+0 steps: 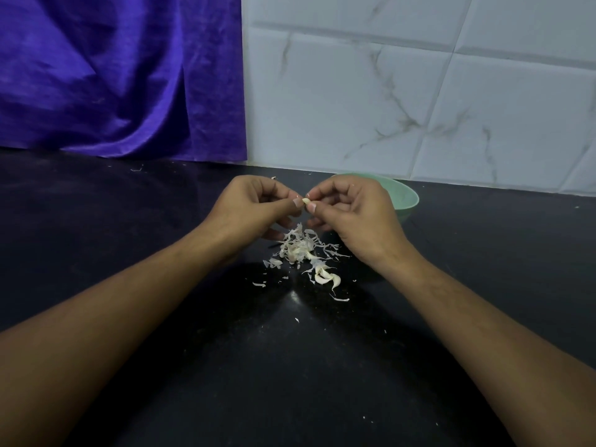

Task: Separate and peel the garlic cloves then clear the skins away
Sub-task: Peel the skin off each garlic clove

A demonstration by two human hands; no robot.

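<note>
Both hands are raised over the black counter (161, 285) and meet at a small pale garlic clove (305, 200). My left hand (254, 208) pinches the clove between thumb and fingers from the left. My right hand (354, 214) pinches it from the right. Below the hands lies a heap of white garlic skins (298, 246). A couple of unpeeled cloves (327, 279) lie just in front of the heap. Behind my right hand stands a pale green bowl (404, 195), mostly hidden by the hand; its contents are not visible.
A purple cloth (122, 75) hangs at the back left down to the counter. A white marbled tile wall (419, 91) closes the back right. Small skin flakes (259, 284) are scattered around the heap.
</note>
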